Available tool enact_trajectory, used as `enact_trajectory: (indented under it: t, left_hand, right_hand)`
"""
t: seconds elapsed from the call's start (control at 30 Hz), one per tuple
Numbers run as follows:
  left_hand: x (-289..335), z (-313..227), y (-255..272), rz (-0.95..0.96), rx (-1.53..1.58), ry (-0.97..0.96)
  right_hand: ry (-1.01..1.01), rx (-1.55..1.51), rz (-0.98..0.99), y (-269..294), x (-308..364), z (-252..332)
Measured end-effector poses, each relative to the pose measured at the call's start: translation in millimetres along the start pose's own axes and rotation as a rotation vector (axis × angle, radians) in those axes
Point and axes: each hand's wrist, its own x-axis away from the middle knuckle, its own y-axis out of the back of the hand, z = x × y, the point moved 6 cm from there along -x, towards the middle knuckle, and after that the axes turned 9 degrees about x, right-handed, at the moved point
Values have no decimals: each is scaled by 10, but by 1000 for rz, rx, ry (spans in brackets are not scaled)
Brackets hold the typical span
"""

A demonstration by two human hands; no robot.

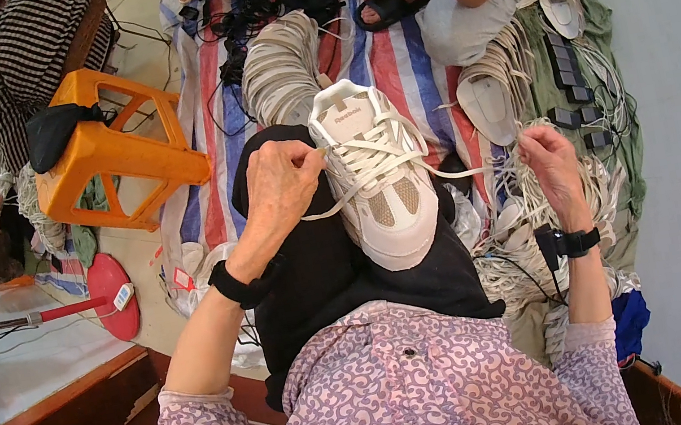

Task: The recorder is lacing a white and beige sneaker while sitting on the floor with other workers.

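A white and beige sneaker [390, 220] rests on my lap, its toe toward me and its tongue pointing away. White shoelaces [370, 162] cross over its front in several rows. At the sneaker's left eyelet edge, my left hand [280, 178] is closed in a pinch on the shoelace; one stretch of lace passes beneath this hand, and the exact tip is hard to see. Off to the right, my right hand [548, 162] pinches the other lace end, with that lace stretched across from the shoe. Both wrists wear black bands.
Beyond my knees, stacked cream shoe parts [281, 64] lie on a striped sheet [219, 197]. More stacked parts [486, 107] and heaped white laces [522, 258] are at right. An orange stool [71, 182] stands left, near a red round base [114, 298]. Other people sit around the sheet.
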Motion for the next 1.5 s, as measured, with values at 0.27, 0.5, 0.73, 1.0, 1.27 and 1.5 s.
enact_trajectory:
  t: [0.27,0.5,0.73,1.0,1.27,1.5]
  left_hand:
    - [7,-357,-38,-117,-448,-298]
    - [-85,-243,-62,-61,-288,-249]
    - [-78,-164,-40,-56,-164,-186]
    - [-91,-138,-33,-32,-109,-143]
    - [-106,-156,-38,-29,-90,-139]
    - [-88,-131,-26,-31,-87,-177]
  right_hand:
    - [103,209,226,-1124,-180,630]
    - [54,222,413,-1653,-363,733]
    - [55,218,509,-1788,-538,683]
    - [42,258,534,-1815,-517,598]
    - [54,165,451,-1795,-519,588]
    - [233,408,365,-1890,-535,701]
